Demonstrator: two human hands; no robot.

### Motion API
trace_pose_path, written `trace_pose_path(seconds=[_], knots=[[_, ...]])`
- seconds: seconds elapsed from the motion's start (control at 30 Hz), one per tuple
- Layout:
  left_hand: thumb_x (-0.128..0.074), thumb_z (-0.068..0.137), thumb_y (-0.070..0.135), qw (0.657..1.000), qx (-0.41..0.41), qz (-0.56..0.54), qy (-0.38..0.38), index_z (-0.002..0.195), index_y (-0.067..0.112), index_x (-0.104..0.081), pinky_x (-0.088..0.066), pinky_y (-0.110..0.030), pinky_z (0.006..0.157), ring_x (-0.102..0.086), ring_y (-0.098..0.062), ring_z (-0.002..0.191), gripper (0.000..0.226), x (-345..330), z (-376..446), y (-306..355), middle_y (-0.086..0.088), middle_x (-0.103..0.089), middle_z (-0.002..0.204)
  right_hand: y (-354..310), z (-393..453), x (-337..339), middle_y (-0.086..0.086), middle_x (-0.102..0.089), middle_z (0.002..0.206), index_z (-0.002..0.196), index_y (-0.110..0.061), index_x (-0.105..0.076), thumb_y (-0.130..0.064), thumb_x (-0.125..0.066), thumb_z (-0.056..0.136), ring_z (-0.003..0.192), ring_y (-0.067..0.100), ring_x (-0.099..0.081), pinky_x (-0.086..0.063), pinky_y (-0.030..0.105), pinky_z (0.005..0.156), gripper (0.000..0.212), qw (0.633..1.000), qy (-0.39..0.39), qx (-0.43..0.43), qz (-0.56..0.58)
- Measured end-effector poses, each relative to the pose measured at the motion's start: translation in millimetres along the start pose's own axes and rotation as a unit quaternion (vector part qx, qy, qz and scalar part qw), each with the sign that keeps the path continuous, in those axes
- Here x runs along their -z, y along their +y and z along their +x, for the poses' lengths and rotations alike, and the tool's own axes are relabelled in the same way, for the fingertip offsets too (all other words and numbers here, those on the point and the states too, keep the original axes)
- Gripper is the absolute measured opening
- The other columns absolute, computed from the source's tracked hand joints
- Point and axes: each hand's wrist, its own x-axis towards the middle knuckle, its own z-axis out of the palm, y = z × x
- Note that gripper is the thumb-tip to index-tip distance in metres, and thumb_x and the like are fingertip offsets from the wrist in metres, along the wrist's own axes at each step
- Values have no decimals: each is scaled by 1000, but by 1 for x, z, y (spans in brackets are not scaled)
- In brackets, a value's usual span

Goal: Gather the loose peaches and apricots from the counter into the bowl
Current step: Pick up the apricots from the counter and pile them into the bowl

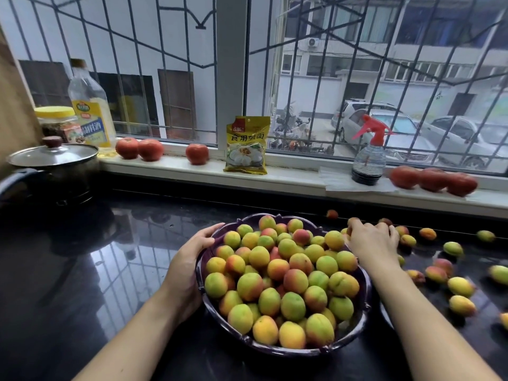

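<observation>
Purple bowl (283,349) | left hand (192,259) holds rim | right hand (371,240) beside, on loose fruit (453,248)

The yellow pouch (246,145) on the sill reads 食用碱面 (the oil bottle's (90,105) label is too blurred).

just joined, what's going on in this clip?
A person is gathering small peaches and apricots into a dark purple bowl that is already heaped. The left hand holds the bowl's left rim. The right hand reaches past its right edge, fingers curled over loose fruit on the black counter. More than a dozen pieces lie scattered to the right.
</observation>
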Motion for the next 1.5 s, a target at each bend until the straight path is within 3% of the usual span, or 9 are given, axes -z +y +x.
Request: trace_pose_path(seconds=[0.17, 0.27, 0.37, 0.47, 0.57, 0.7, 0.93, 1.17, 1.5], knots=[[-44, 97, 13, 1000, 0, 0, 1, 137, 7, -61, -40, -64, 115, -62, -44, 127, 44, -1, 0, 0, -24, -69, 131, -4, -2, 5, 12, -68, 117, 115, -22, -55, -30, -51, 97, 125, 34, -48, -16, 52, 121, 20, 1000, -20, 11, 19], [-44, 98, 13, 1000, -1, -1, 5, 136, 7, -62, -40, -63, 115, -62, -44, 127, 43, -1, 0, 0, -24, -69, 130, -2, 1, 26, 10, -72, 105, 109, -24, -64, -31, -66, 87, 108, 34, -61, -40, 43, 104, 23, 979, 50, 1, 199], [-44, 98, 12, 1000, -2, -1, 6, 135, 6, -62, -42, -62, 114, -63, -43, 126, 42, -2, -1, 0, -24, -70, 129, -9, -8, 68, 2, -72, 103, 108, -27, -69, -14, -70, 87, 91, 25, -70, -56, 37, 82, 25, 898, 55, 63, 433], [-44, 98, 12, 1000, -1, 2, 4, 134, 6, -63, -43, -61, 113, -63, -44, 125, 41, -2, -2, 1, -24, -70, 127, -28, -36, 106, 0, -73, 104, 109, -32, -72, -5, -73, 89, 92, 19, -74, -57, 23, 73, 33, 799, -97, 204, 557], [-43, 98, 11, 1000, 1, 0, 5, 134, 5, -62, -44, -60, 113, -62, -44, 126, 41, -3, -3, 1, -25, -70, 127, -49, -63, 121, -10, -66, 122, 123, -45, -67, -15, -72, 93, 107, 9, -69, -56, 31, 90, 42, 791, -230, 336, 457], [-43, 98, 11, 1000, 1, -3, 7, 134, 4, -62, -43, -58, 114, -60, -44, 128, 42, -5, -4, 2, -24, -69, 128, -71, -90, 129, -22, -60, 127, 129, -50, -63, -19, -59, 102, 119, 2, -57, -46, 34, 104, 41, 808, -248, 454, 282], [-41, 101, 9, 1000, 0, 7, 9, 133, 5, -63, -51, -52, 105, -65, -41, 123, 39, -7, -8, 5, -24, -70, 127, -102, -127, 129, -24, -55, 94, 118, -41, -59, -39, -76, 88, 92, -1, -54, -44, 16, 76, 34, 839, -171, 485, 178], [-39, 102, 8, 1000, 6, 12, -3, 128, 5, -65, -60, -42, 89, -71, -35, 107, 37, -10, -12, 7, -24, -73, 122, -116, -136, 119, -16, -50, 110, 122, -32, -61, -38, -71, 92, 100, 7, -44, -39, 24, 87, 32, 837, -142, 507, 148], [-41, 102, 9, 1000, 9, 7, 1, 132, 5, -63, -54, -49, 100, -64, -43, 122, 38, -8, -11, 6, -24, -71, 124, -117, -139, 117, -17, -47, 108, 124, -31, -56, -37, -70, 92, 100, 6, -41, -34, 23, 85, 35, 834, -155, 512, 139]])
